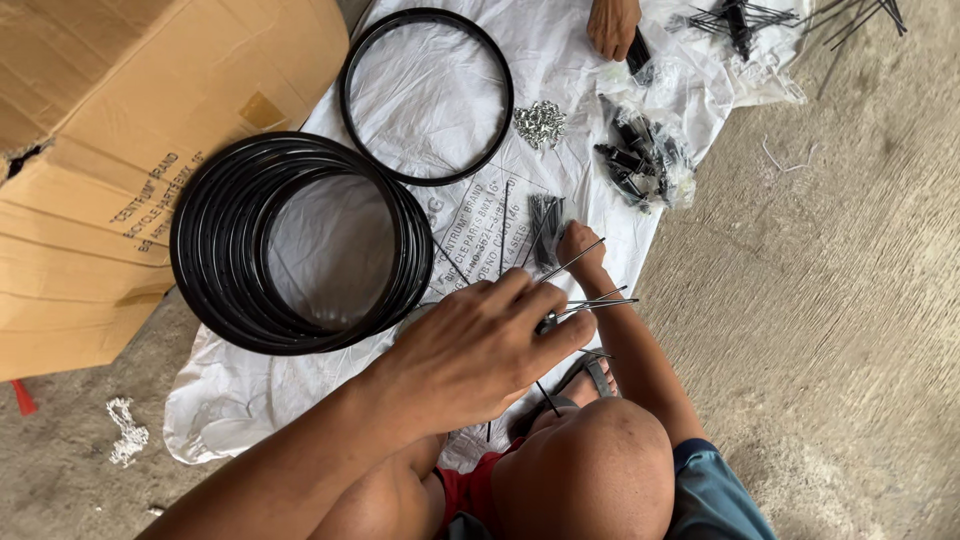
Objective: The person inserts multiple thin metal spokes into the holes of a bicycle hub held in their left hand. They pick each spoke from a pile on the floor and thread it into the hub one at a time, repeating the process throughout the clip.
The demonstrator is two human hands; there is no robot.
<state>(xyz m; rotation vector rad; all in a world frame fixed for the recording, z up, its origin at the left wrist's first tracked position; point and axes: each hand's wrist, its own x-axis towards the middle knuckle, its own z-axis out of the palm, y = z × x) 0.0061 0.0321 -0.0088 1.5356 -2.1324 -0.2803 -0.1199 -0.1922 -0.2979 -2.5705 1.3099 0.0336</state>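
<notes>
Nearest to us, over a bent knee [590,470], our left hand [480,350] was curled closed around a small dark hub [547,322], from which a few thin metal spokes [600,303] stuck out to the right. Just beyond it, our right hand [580,245] reached down onto a loose bundle of spokes [545,225] lying on the white sack [560,70]; its fingers were bent onto the bundle and one spoke angled up beside them, though we could not tell whether the hand had closed on anything. Below that forearm, a foot in a sandal [590,378] rested on the sack's near edge. To the left of our hands stood a stack of black rims [300,243], partly on the sack, and past it a single black rim [427,97] lay flat. Between that rim and the bundle sat a small heap of silver nipples [540,122], and to their right some black parts in clear plastic bags [645,160]. A large cardboard box [110,150] filled the left side. Farthest off, at the top edge, another person's hand [612,25] gripped a dark part, with more spokes [745,18] spread over the concrete floor [850,300] nearby.
</notes>
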